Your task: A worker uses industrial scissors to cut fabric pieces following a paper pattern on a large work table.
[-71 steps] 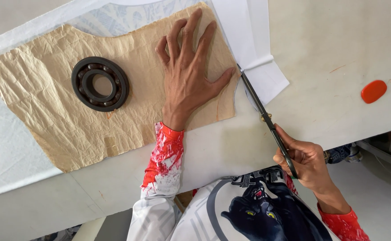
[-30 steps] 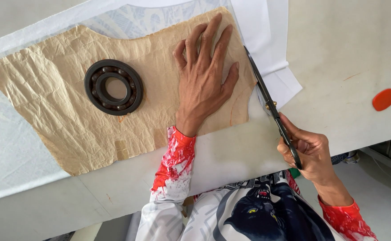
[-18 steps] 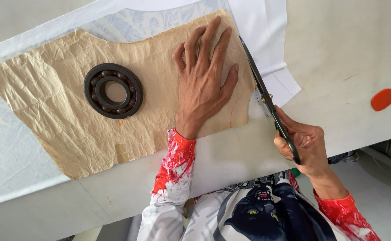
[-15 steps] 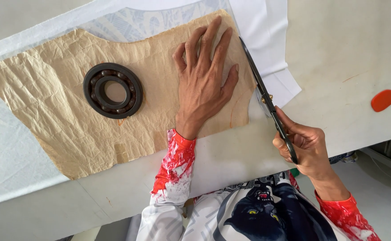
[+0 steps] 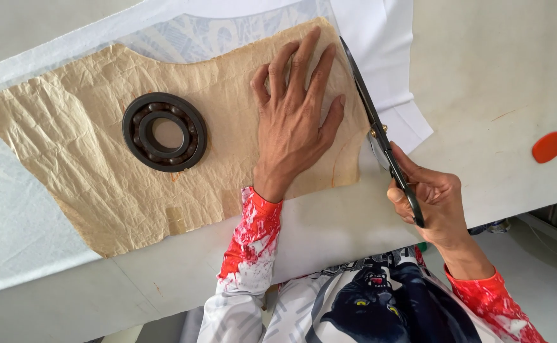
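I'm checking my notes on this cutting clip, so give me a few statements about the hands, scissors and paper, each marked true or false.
1. The left hand lies flat, fingers spread, on the crumpled brown paper. True.
2. The right hand holds a knife. False: it grips the handles of black scissors, whose blades run along the paper's right edge.
3. A dark bearing ring rests on the brown paper, left of the left hand. True.
4. The left hand is touching the bearing ring. False: the two are apart, with bare paper between them.
5. A small orange piece sits on the brown paper. False: it lies on the pale table, well to the right of the scissors.
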